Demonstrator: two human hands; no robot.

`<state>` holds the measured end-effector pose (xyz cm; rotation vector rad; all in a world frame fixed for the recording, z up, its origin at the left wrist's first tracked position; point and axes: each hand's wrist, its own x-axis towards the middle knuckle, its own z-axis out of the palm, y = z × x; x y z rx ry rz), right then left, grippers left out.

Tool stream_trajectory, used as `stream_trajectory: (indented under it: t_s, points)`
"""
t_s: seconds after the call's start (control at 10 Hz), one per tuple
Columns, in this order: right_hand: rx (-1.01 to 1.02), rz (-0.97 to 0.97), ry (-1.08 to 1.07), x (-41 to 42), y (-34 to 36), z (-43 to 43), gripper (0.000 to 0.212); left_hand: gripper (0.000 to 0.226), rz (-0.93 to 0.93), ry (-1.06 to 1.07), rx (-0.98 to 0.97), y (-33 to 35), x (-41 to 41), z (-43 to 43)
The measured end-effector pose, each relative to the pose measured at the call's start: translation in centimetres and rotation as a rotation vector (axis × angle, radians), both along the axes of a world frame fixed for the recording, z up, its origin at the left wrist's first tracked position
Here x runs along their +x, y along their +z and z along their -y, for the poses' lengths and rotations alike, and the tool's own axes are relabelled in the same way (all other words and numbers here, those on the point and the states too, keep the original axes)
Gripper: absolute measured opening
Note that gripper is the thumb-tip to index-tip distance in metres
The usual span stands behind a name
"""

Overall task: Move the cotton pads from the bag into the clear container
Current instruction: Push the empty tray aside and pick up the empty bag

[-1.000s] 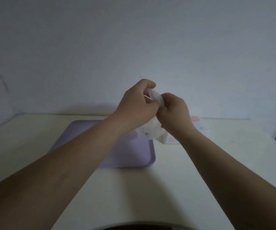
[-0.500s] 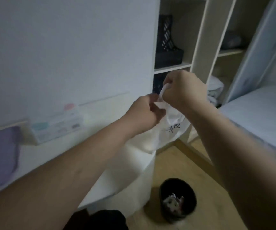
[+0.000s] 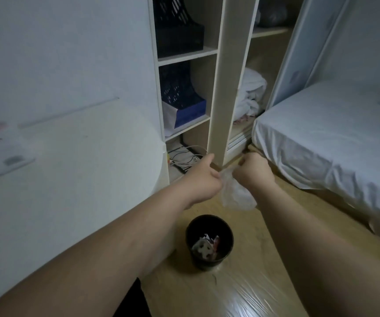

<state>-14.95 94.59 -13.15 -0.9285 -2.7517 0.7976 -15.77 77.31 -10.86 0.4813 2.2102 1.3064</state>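
Observation:
I hold a crumpled, see-through plastic bag [image 3: 236, 195] between both hands, out past the desk edge and over the floor. My left hand [image 3: 204, 177] pinches its left side with the thumb raised. My right hand [image 3: 253, 171] grips the bunched top, fingers curled. The bag hangs limp, and I cannot tell if it holds anything. No cotton pads show. A blurred clear box [image 3: 1, 152] lies on the white desk [image 3: 81, 179] at the far left.
A black waste bin [image 3: 209, 242] with scraps stands on the wooden floor just below and nearer than the bag. Shelves with dark file racks [image 3: 180, 97] stand behind. A bed with a white sheet [image 3: 333, 138] fills the right.
My view has swung right from the desk and purple tray to the floor. Both hands carried the bag off the desk and lower, and they now hold it above the bin.

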Motion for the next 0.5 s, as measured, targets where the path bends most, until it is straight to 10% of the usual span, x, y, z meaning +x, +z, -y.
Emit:
stream_trajectory:
  t_s: [0.2, 0.4, 0.5]
  points:
    - [-0.374, 0.080, -0.179, 0.6, -9.7, 0.7, 0.012, 0.084, -0.009, 0.033, -0.028, -1.8, -0.6, 1.8]
    - [-0.469, 0.251, -0.103, -0.5, -12.7, 2.0, 0.072, 0.087, -0.013, 0.029, -0.085, -3.3, -0.4, 3.1]
    - [-0.381, 0.225, -0.059, -1.7, -11.7, 2.6, 0.041, 0.082, -0.064, 0.023, -0.041, -2.4, -0.5, 3.3]
